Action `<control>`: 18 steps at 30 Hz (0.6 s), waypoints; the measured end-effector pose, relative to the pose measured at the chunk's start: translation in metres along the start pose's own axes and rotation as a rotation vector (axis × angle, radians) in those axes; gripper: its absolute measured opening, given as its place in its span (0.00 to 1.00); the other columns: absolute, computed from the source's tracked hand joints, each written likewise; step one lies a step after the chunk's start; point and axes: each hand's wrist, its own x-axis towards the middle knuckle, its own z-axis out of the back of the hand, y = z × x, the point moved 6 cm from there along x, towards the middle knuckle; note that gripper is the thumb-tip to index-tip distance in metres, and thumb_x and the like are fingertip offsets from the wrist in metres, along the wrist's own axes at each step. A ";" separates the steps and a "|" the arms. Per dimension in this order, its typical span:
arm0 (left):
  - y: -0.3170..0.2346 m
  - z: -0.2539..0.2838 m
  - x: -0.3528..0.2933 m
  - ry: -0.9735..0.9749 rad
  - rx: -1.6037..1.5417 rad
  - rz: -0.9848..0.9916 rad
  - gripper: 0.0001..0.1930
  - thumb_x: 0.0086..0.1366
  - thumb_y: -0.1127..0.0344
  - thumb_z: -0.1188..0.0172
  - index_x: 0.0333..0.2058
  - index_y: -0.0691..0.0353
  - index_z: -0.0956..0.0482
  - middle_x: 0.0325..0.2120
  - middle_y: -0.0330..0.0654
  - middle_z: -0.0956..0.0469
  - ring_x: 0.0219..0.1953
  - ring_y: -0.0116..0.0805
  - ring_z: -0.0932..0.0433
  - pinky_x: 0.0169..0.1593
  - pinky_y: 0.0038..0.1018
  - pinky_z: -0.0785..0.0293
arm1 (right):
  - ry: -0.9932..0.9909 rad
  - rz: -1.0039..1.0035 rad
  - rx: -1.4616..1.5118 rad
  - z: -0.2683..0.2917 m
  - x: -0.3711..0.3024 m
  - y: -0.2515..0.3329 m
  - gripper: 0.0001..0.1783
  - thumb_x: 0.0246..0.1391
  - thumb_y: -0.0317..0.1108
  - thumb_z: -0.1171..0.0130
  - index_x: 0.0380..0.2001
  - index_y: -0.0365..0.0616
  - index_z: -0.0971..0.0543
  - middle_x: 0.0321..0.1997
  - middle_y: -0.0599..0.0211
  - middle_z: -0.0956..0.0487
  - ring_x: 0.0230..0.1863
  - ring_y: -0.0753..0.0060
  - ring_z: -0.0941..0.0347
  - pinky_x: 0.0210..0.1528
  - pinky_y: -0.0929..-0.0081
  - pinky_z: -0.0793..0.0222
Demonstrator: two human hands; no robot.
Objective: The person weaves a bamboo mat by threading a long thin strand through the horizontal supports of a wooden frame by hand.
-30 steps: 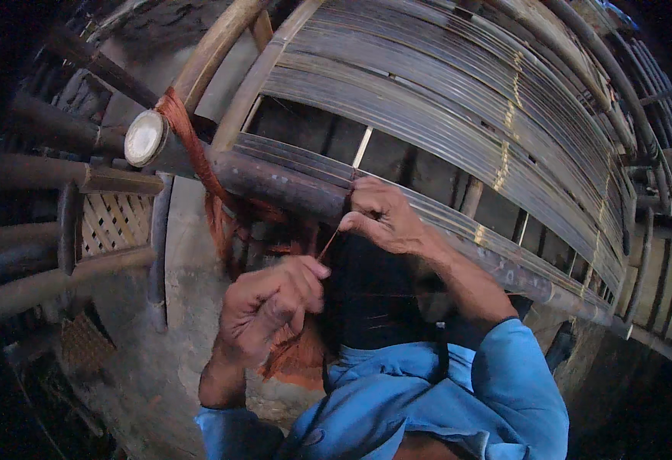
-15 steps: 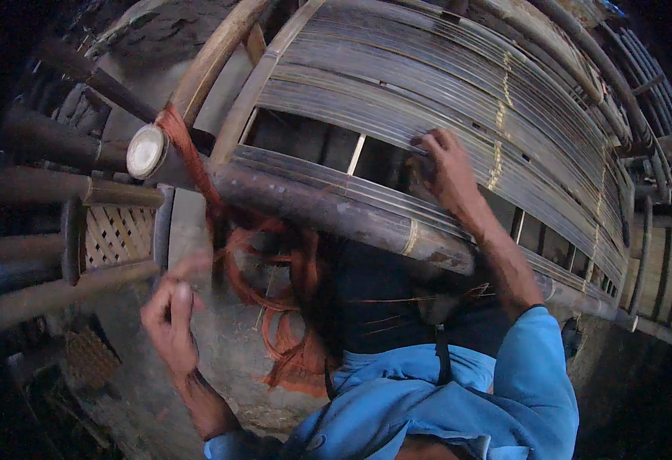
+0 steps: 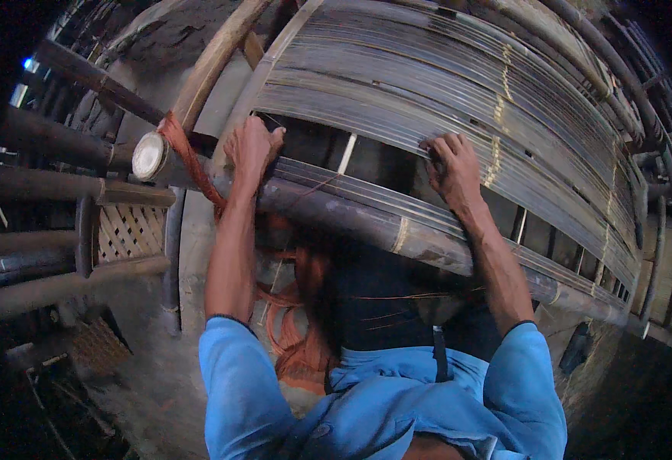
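on the bamboo slats (image 3: 458, 100), left hand (image 3: 250, 149) grip closed, right hand (image 3: 452, 169) fingers pressing

Left hand (image 3: 252, 149) risen from orange threads (image 3: 298, 337), apparently gripping slats (image 3: 428, 92).

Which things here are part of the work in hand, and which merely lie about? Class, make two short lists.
In use:
left hand, gripping the frame's edge
right hand, on the slats
bamboo slats
dark pole across the frame
orange cord hanging below

Lying about:
lattice panel at left
stacked poles at left
white disc on a pole end
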 end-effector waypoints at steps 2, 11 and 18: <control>-0.003 -0.010 0.016 0.029 0.006 0.027 0.20 0.56 0.49 0.32 0.36 0.61 0.13 0.36 0.60 0.17 0.43 0.59 0.18 0.46 0.51 0.25 | -0.033 -0.028 0.068 0.002 -0.001 -0.003 0.22 0.40 0.25 0.31 0.43 0.48 0.21 0.41 0.61 0.25 0.44 0.51 0.29 0.47 0.57 0.30; 0.040 -0.030 0.030 -0.236 -0.082 0.081 0.14 0.62 0.60 0.42 0.33 0.65 0.15 0.32 0.62 0.18 0.33 0.61 0.18 0.42 0.48 0.25 | -0.028 0.029 -0.039 0.007 -0.010 -0.007 0.18 0.47 0.29 0.33 0.44 0.46 0.22 0.41 0.59 0.25 0.46 0.53 0.30 0.49 0.56 0.32; 0.040 0.057 -0.026 -0.581 -0.386 -0.021 0.06 0.65 0.69 0.44 0.33 0.66 0.23 0.26 0.52 0.21 0.33 0.53 0.21 0.39 0.46 0.26 | 0.209 -0.106 -0.008 0.017 -0.029 0.001 0.19 0.53 0.31 0.36 0.49 0.48 0.24 0.45 0.58 0.25 0.38 0.51 0.25 0.38 0.54 0.26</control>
